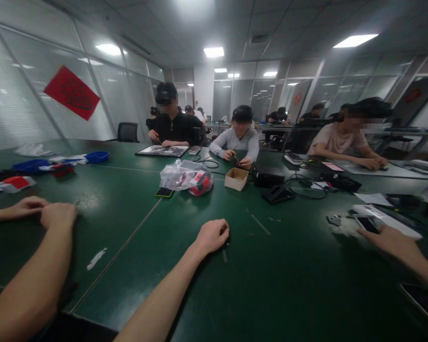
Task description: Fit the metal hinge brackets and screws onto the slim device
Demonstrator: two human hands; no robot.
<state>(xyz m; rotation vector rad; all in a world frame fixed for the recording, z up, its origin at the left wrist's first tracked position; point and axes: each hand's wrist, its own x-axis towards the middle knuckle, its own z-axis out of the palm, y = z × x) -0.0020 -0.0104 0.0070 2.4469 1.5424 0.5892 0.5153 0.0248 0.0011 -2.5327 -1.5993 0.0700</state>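
My left hand [214, 235] rests on the green table [264, 289] with its fingers curled closed, and I see nothing in it. On the right, my right hand [394, 244] grips a small pale phone-like device with a dark screen [369, 224]. My fingertips on its underside are hidden. That device is held beside a long white flat object [395, 223] lying on the table. Just left of it lie small grey metal-looking pieces [333, 219].
A neighbour's two hands [50, 211] are at the left. Ahead lie a clear plastic bag with red items [187, 178], a phone [164, 192], an open box [236, 178] and black devices with cables [269, 175]. A dark-screened device [424, 301] is near the right corner. Several people sit opposite.
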